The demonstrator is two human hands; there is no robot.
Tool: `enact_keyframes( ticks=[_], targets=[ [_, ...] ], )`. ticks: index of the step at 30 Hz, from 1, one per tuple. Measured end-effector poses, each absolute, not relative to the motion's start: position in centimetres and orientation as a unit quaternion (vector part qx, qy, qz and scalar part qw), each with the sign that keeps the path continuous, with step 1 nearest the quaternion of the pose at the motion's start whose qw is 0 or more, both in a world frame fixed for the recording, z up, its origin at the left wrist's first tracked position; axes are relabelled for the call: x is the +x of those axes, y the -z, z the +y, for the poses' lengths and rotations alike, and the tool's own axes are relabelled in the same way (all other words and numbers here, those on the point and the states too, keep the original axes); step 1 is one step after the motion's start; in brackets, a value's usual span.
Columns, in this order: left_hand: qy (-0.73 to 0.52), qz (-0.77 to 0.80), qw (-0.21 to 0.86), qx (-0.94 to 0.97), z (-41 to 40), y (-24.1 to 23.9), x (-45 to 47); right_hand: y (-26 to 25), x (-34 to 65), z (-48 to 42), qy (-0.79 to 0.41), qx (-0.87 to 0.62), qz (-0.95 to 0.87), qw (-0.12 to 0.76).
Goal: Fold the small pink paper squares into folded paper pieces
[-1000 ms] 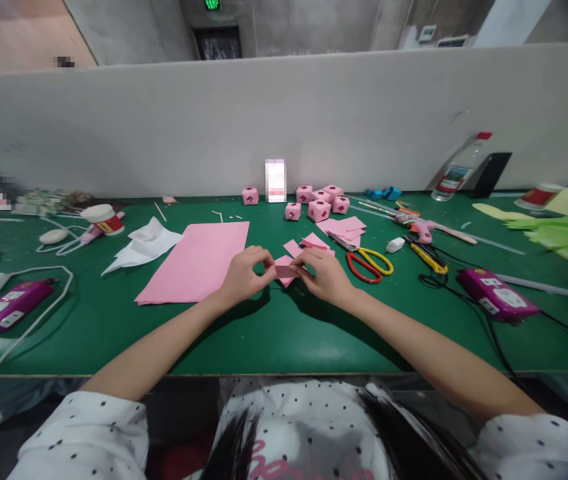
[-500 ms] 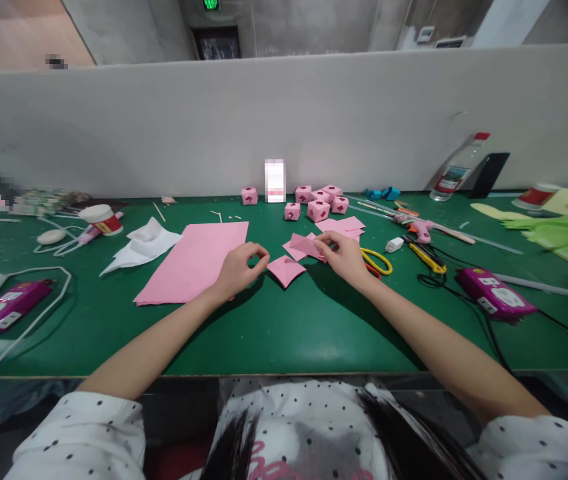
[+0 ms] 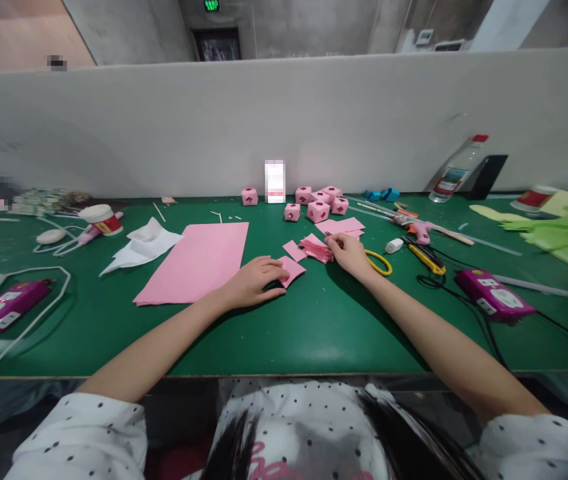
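Note:
My left hand (image 3: 257,281) lies with fingers stretched out, its fingertips resting on a pink paper square (image 3: 295,271) with slightly curved sides. My right hand (image 3: 348,253) has thumb and fingertips pinched at the right end of a fanned stack of pink paper pieces (image 3: 315,248). Beside that stack, on its left, lies a small pink paper piece (image 3: 293,251). Large pink paper sheets (image 3: 199,260) are left of my left hand. Several folded pink paper cubes with diamond-shaped openings, one in front (image 3: 318,211), stand farther back.
Yellow-handled scissors (image 3: 381,265) lie partly under my right hand. To the right are a pink glue gun (image 3: 420,230), a yellow cutter (image 3: 427,259) and a purple power box (image 3: 495,293) with cables. White tissue (image 3: 147,243) and a paper cup (image 3: 101,219) are on the left.
My left hand has moved right and its fingers have straightened onto the pink square. My right hand has shifted slightly right; the single pink piece it held flat now shows as a fanned stack.

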State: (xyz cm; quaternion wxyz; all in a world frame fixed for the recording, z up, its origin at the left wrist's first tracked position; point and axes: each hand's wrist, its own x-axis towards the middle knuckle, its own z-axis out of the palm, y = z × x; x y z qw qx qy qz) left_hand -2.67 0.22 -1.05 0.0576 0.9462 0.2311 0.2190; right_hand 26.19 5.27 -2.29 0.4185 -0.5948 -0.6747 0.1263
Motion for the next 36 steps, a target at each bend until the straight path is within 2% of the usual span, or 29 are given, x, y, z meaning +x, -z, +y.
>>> enact_keyframes(
  ticks=[5, 14, 19, 24, 28, 32, 36],
  targets=[
    [-0.237, 0.235, 0.028, 0.942, 0.6, 1.4, -2.4, 2.7, 26.4, 5.7, -0.059, -0.568, -0.688, 0.448],
    [-0.284, 0.251, -0.013, 0.925, 0.5, 1.5, -2.6, 2.4, 25.6, 4.8, -0.094, -0.549, -0.679, 0.478],
    [-0.3, 0.269, 0.024, 0.915, 0.4, 1.5, -2.6, 2.2, 24.8, 3.9, -0.091, -0.521, -0.699, 0.481],
    [-0.378, 0.325, 0.089, 0.862, -0.4, 0.5, -2.5, 1.5, 23.5, 2.4, -0.097, -0.487, -0.711, 0.497],
    [-0.457, 0.374, 0.178, 0.787, -1.0, -0.3, -2.1, 0.8, 21.8, 0.5, -0.142, -0.46, -0.723, 0.496],
    [-0.518, 0.403, 0.261, 0.708, -0.8, -0.3, -1.8, 0.6, 20.2, -0.9, -0.241, -0.472, -0.702, 0.477],
    [-0.557, 0.391, 0.253, 0.688, -0.7, -0.1, -1.7, 0.5, 19.2, -1.6, -0.404, -0.431, -0.675, 0.443]
  ],
)
